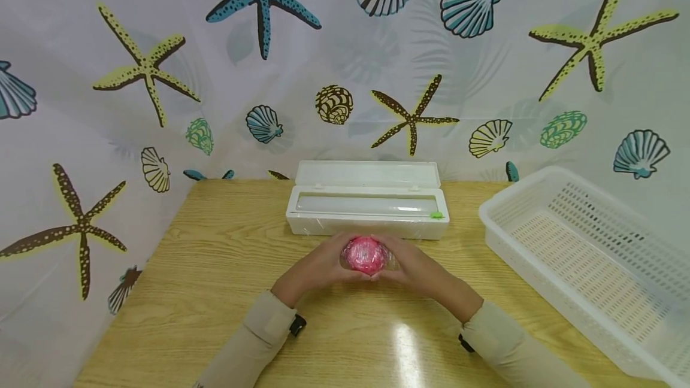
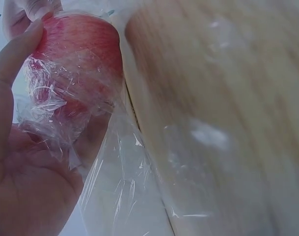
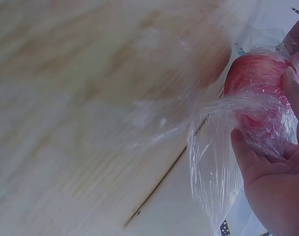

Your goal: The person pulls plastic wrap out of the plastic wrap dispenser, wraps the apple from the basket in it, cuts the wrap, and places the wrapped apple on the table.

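Between both hands is a red apple in crinkled cling film. My left hand holds its left side, the thumb lying against the fruit in the left wrist view. From the right, my right hand grips it, thumb and fingers around the wrapped side. In the right wrist view, a loose length of film hangs off the apple. Just behind the hands stands a white cling film dispenser box, lid raised, with a roll inside and a small green piece at its right front.
A white perforated plastic basket stands on the right side of the wooden table. Behind the table hangs a pale cloth printed with starfish and shells.
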{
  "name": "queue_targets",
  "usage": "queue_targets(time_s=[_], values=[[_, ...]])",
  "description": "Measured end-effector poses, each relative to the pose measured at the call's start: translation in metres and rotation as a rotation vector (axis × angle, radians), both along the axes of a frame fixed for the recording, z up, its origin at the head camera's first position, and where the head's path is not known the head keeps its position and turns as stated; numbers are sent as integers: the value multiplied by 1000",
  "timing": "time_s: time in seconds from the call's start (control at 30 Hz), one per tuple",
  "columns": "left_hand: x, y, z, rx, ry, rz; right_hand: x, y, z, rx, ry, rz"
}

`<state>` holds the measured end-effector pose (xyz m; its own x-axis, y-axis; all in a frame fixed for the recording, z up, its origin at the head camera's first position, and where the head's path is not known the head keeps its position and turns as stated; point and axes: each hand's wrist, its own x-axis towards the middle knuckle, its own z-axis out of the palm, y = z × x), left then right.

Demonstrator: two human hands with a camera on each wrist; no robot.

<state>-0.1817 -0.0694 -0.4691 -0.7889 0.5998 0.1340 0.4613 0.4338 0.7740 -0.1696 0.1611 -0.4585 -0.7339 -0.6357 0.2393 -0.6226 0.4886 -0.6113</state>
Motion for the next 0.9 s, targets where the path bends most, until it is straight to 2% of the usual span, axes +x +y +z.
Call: queue_targets(time_s=[0.4, 0.7, 0.8, 0.9], values=[[-3, 2, -2, 12, -61, 9, -2, 2, -2, -19, -54, 9], [-3, 3, -3, -12, -85, 32, -4, 3, 1, -37, -227, -20], [-1, 5, 0, -1, -93, 32, -4, 3, 0, -56, -261, -26], [4, 5, 9, 24, -106, 25, -5, 3, -2, -71, -267, -22]])
